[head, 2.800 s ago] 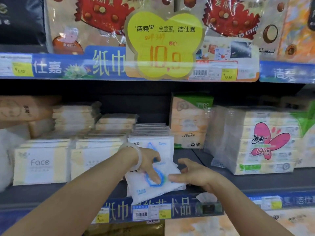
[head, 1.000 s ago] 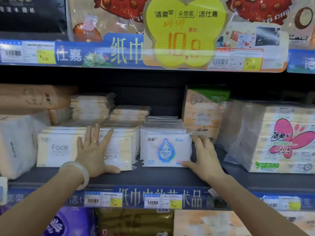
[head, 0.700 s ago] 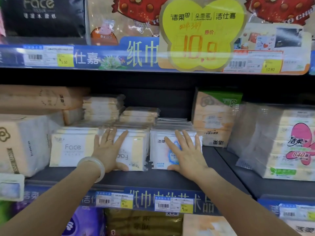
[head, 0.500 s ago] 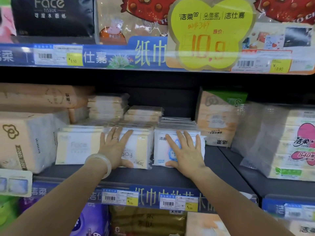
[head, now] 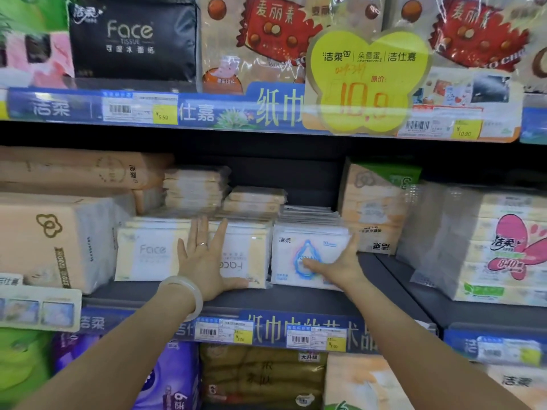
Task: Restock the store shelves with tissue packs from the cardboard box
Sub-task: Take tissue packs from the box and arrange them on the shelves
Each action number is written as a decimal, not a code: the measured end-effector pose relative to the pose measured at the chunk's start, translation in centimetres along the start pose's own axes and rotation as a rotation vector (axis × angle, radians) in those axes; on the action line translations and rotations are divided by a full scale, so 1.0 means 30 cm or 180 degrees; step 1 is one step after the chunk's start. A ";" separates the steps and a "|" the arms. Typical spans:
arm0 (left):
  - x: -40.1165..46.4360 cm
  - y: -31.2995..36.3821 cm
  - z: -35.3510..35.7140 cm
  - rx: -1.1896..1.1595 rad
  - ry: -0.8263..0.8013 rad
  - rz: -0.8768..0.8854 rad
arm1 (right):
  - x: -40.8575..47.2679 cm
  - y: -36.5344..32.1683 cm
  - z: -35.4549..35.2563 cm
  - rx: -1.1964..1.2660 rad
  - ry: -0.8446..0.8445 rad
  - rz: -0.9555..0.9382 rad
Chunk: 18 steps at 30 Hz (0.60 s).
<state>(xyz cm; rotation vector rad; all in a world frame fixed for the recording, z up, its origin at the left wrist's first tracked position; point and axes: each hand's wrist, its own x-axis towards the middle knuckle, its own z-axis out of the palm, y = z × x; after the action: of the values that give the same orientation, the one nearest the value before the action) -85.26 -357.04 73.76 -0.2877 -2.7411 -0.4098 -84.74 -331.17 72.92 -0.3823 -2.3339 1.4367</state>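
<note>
The white tissue pack with a blue droplet print (head: 307, 255) stands at the front of the dark shelf (head: 296, 300), held by the right hand (head: 340, 264), thumb across its face and fingers round its right edge. Just beside it, the left hand (head: 207, 261) presses flat, fingers spread, on the cream Face-branded packs (head: 148, 253).
</note>
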 end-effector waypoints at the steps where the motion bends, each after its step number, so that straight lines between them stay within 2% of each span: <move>1: -0.011 0.002 -0.002 -0.0062 0.0021 0.0052 | -0.005 -0.004 -0.008 0.0028 -0.0121 0.0057; 3: -0.036 0.005 -0.001 -0.0119 0.0068 0.0180 | -0.023 -0.014 -0.027 -0.0180 -0.0167 0.0076; 5: -0.063 0.013 0.006 -0.0152 0.0092 0.0363 | -0.040 -0.009 -0.049 -0.0670 0.0031 -0.0031; 8: -0.095 0.059 0.025 -0.0421 0.0063 0.0698 | -0.111 -0.003 -0.072 -0.1319 0.0165 -0.0512; 13: -0.135 0.256 0.054 -0.0744 -0.0024 0.1166 | -0.262 0.038 -0.099 -0.2155 -0.0143 -0.1220; 18: -0.204 0.466 0.095 -0.0838 -0.0510 0.1513 | -0.362 0.119 -0.266 -0.2284 0.0032 -0.0921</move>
<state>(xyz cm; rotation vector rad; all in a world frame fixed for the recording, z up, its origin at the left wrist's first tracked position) -77.07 -343.93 72.36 -1.0526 -2.6423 -0.6312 -71.35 -327.76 71.13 -0.2133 -2.6938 0.4346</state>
